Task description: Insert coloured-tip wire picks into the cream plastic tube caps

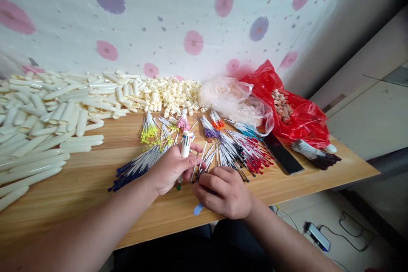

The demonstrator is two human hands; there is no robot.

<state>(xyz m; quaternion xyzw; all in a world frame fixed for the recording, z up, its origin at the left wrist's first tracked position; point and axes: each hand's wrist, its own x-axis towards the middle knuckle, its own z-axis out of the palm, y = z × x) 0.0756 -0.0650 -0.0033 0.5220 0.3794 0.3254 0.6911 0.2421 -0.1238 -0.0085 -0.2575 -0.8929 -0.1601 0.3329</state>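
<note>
My left hand (pixel 174 168) is closed around a cream multicolour pen top (pixel 186 144) with coloured sliders, held upright. A green-tipped pen refill (pixel 179 186) shows below that hand. My right hand (pixel 225 191) is curled, its fingertips by the dark brown-tipped refills (pixel 208 157); what it pinches is hidden. From under its fingers a flat blue piece (pixel 198 209) sticks out, and whether the hand holds it is unclear. Fanned about both hands lie blue refills (pixel 134 168), yellow refills (pixel 148 129), black refills (pixel 234 153) and red refills (pixel 255 153).
Cream pen barrels (pixel 63 110) are heaped at the left, with small slotted pen parts (pixel 172 93) behind. A clear plastic bag (pixel 232 97) and a red bag (pixel 299 114) of parts stand back right. Near them lies a dark phone (pixel 283 155) on the wooden table (pixel 86 204).
</note>
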